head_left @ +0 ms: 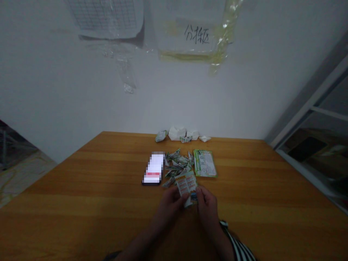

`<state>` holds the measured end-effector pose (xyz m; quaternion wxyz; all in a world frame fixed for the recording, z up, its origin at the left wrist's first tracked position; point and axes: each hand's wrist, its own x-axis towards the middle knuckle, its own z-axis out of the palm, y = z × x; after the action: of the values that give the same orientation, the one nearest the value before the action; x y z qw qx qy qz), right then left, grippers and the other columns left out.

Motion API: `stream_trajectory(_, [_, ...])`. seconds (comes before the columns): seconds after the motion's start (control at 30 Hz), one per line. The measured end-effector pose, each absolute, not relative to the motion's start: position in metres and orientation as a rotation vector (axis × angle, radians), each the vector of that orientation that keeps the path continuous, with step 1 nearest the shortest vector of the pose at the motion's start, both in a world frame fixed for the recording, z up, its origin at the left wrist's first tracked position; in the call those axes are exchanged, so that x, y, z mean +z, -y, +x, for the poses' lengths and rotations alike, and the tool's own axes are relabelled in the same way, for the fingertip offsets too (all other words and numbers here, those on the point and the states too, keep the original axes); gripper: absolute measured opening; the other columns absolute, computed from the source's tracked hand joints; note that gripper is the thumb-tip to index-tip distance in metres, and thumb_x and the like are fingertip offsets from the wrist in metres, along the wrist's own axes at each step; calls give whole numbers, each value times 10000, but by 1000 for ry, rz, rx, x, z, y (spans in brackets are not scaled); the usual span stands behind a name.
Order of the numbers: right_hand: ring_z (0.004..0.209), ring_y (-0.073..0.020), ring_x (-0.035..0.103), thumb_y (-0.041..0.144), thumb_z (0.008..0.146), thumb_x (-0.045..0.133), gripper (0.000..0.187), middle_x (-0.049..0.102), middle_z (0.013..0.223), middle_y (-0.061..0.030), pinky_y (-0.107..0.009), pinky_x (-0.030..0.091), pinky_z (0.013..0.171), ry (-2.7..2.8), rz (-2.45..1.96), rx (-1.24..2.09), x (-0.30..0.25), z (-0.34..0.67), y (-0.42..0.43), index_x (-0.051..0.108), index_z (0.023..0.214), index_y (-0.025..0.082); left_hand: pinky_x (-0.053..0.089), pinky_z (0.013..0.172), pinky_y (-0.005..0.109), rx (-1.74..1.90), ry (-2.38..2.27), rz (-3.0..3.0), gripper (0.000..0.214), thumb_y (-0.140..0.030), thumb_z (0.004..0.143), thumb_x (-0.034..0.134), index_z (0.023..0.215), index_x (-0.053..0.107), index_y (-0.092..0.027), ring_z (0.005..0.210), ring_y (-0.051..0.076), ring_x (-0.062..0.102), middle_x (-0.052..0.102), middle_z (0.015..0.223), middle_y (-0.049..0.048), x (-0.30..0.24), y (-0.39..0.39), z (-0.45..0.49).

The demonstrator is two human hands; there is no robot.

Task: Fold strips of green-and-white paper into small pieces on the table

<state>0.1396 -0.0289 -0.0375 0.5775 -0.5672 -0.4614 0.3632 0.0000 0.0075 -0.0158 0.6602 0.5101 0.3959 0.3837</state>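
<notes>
Both hands hold a small printed paper sheet [186, 185] with orange and white blocks, just above the wooden table [81, 188]. My left hand [170, 204] pinches its lower left edge. My right hand [206, 203] pinches its lower right edge, where a folded corner shows. Just beyond the sheet lies a pile of several folded green-and-white paper pieces [178, 164]. A flat green-bordered printed sheet [204, 163] lies to the right of the pile.
A phone [153, 169] with a lit screen lies left of the pile. Crumpled white papers [181, 133] sit at the table's far edge against the wall. Taped notices [190, 36] hang on the wall. A window frame [312, 108] stands at the right.
</notes>
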Motion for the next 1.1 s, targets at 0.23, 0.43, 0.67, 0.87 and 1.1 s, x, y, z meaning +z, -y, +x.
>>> stream_trajectory(0.23, [645, -200, 589, 492, 894, 464, 389, 631, 667, -41, -273, 484, 613, 1046, -1352, 819, -37, 136, 31, 607, 727, 171, 485, 449, 241, 811, -909, 1154, 390, -366, 579, 825, 875, 710, -141, 485, 159, 618, 736, 706, 54, -15, -6, 1])
stream_trajectory(0.43, [592, -188, 564, 544, 866, 478, 439, 626, 636, -47, -259, 460, 540, 1075, -1335, 884, -36, 136, 31, 615, 699, 162, 370, 329, 207, 774, -1046, 1184, 479, -579, 801, 558, 663, 671, -134, 316, 117, 492, 594, 447, 4, -15, -6, -4])
stream_trajectory(0.67, [571, -180, 568, 590, 846, 488, 489, 646, 627, -50, -256, 462, 532, 1124, -1324, 925, -36, 132, 32, 656, 692, 157, 473, 515, 232, 1097, -1207, 1324, 316, -452, 754, 669, 717, 706, -140, 560, 162, 604, 677, 614, 15, -7, -22, -17])
stream_trajectory(0.87, [890, -217, 656, 465, 893, 502, 384, 706, 1028, -95, -285, 532, 736, 1107, -1183, 1021, -35, 134, 31, 674, 1104, 194, 451, 452, 229, 1168, -1289, 1288, 292, -434, 703, 696, 682, 705, -143, 482, 152, 575, 661, 555, 10, 3, -27, -24])
stream_trajectory(1.1, [909, -215, 686, 220, 845, 584, 225, 734, 983, -77, -336, 538, 813, 1509, -951, 935, -31, 158, 18, 763, 973, 267, 416, 421, 208, 1061, -1228, 1251, 265, -390, 680, 714, 641, 683, -129, 461, 139, 570, 647, 529, 7, 2, -34, -27])
